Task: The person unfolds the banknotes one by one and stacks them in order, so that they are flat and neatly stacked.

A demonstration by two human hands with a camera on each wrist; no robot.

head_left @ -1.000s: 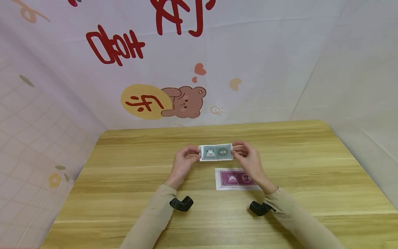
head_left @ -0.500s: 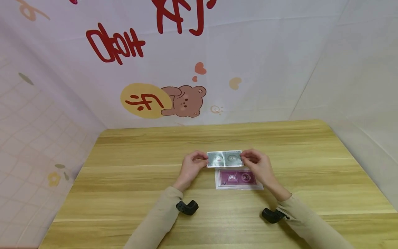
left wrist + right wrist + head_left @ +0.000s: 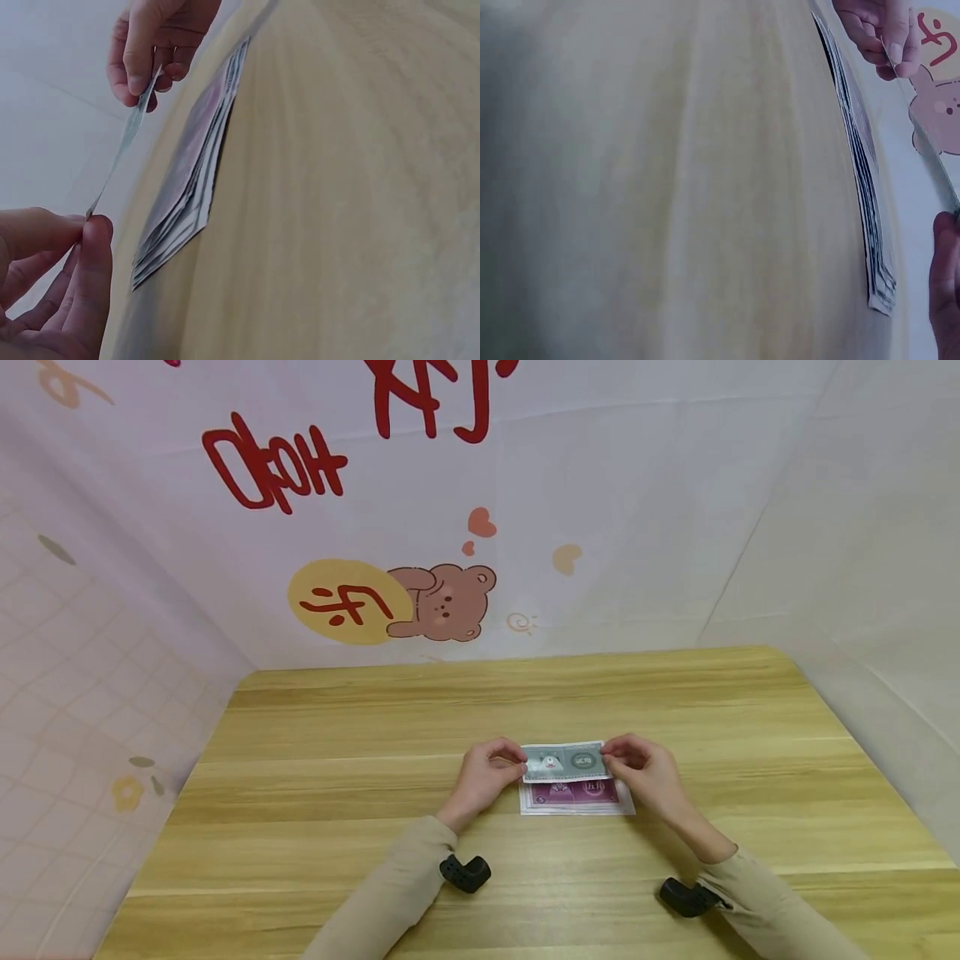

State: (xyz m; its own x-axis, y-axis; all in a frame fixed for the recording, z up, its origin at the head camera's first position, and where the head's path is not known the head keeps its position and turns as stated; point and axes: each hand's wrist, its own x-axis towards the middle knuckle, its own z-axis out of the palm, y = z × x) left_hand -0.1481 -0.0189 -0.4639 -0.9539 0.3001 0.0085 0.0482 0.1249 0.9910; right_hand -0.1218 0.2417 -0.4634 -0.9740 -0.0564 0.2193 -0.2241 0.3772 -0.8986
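Between both hands a green banknote (image 3: 567, 762) is stretched out, face toward the head camera. My left hand (image 3: 489, 774) pinches its left end between thumb and fingers; my right hand (image 3: 647, 772) pinches the right end. Under and just in front of it on the table lies a stack of banknotes (image 3: 577, 807) with a purple one (image 3: 551, 795) on top. The green note partly covers the stack in the head view. In the left wrist view the held banknote (image 3: 124, 146) hangs apart from the stack (image 3: 174, 217), above it. Several layered edges of the stack (image 3: 864, 195) show in the right wrist view.
The wood-grain table (image 3: 360, 727) stretches out around the hands. Behind it stands a white wall cloth (image 3: 637, 527) printed with a bear and red characters. A black wrist device (image 3: 467, 874) sits at the left sleeve, another device (image 3: 686, 898) at the right.
Both hands have carried the green banknote to the right and toward the person, from behind the stack to over its far part. The stack has stayed in place.
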